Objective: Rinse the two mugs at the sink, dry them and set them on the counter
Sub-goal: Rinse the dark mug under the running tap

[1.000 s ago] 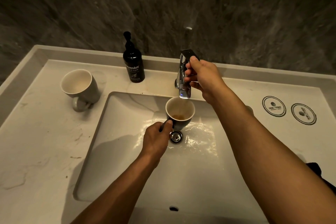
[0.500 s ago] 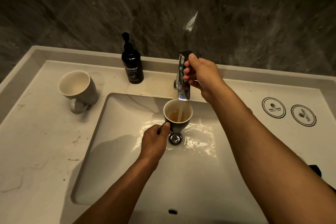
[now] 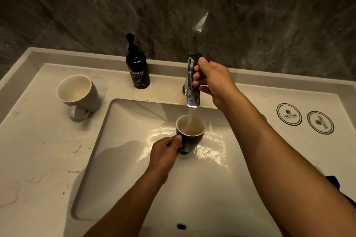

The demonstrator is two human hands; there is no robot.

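Wall (image 3: 250, 15): dark grey veined stone behind the basin.
Surface (image 3: 38, 159): pale marbled top with a raised back edge, flecked with a few dark marks at the left.
Sink (image 3: 202, 188): white rectangular basin set into the surface; its floor is wet and shining around the dark mug.
Right hand (image 3: 213, 81): fingers and thumb curled round the chrome tap (image 3: 192, 86), gripping its upper part.
Left hand (image 3: 165, 152): clamped on the handle of the dark mug.
Grey mug (image 3: 77, 92): stands on the surface left of the sink, cream inside, handle toward the camera.
Soap bottle (image 3: 137, 69): black pump bottle at the back edge, white label reading "Dunster hand wash"; smaller print unreadable.
Dark mug (image 3: 189, 140): held upright over the sink under the spout, water streaming into it, brownish liquid inside.
Round coasters (image 3: 289, 114): two white discs with black rims on the surface at right; their writing is too small to read.
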